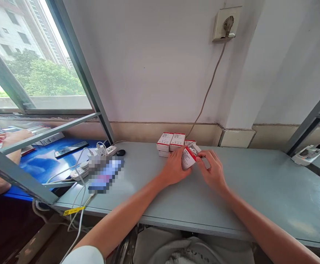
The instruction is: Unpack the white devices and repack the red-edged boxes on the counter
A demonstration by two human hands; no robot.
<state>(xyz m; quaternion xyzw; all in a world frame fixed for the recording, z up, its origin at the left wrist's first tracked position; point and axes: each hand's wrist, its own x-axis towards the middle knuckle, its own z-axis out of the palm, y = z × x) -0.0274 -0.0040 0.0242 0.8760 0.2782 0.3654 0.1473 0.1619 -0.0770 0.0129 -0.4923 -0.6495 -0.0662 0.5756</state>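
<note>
Carton, white with a red band, sits tilted between the two hands, just above the grey-blue surface and just in front of the stack of similar cartons by the wall. Its printed side faces up and toward the left. The left hand is closed around the carton's lower side, with the fingers wrapped over it. The right hand pinches the carton's upper end between its fingertips. Something small and pale shows at that end, but it is too small to tell what it is.

Farther left on the surface lie a white power strip, tangled white cables and a pixelated object. A yellow tag hangs at the front edge, and a small white packet lies at the far right. Above, a grey cord runs down the wall from a socket. Beyond the window frame, a co-worker's hand rests near a phone on a blue surface.
</note>
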